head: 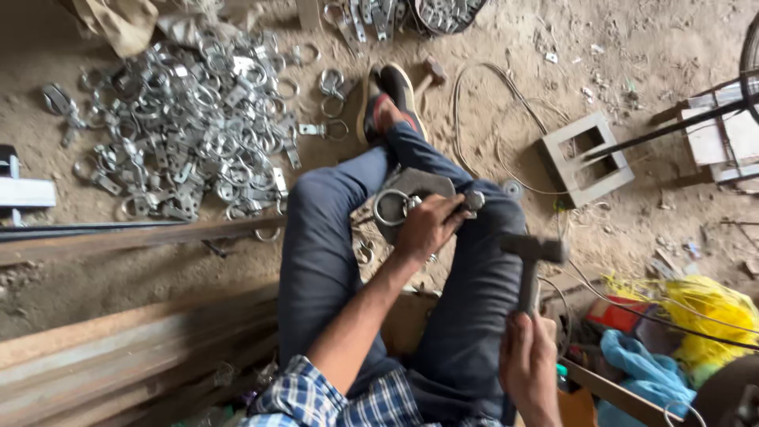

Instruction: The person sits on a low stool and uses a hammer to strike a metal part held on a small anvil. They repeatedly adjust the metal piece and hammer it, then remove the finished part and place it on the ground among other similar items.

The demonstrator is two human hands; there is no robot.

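Note:
My left hand grips a metal ring-and-plate fitting and holds it on a grey steel block between my knees. My right hand is closed around the handle of a hammer. The hammer's head is lifted to the right of the block, apart from the fitting. I sit on the dirt floor in dark blue trousers, one shoe stretched out ahead.
A big heap of shiny metal ring fittings lies at the upper left. Long steel bars run along the left. A square metal frame and cable sit to the right, yellow and blue bags at lower right.

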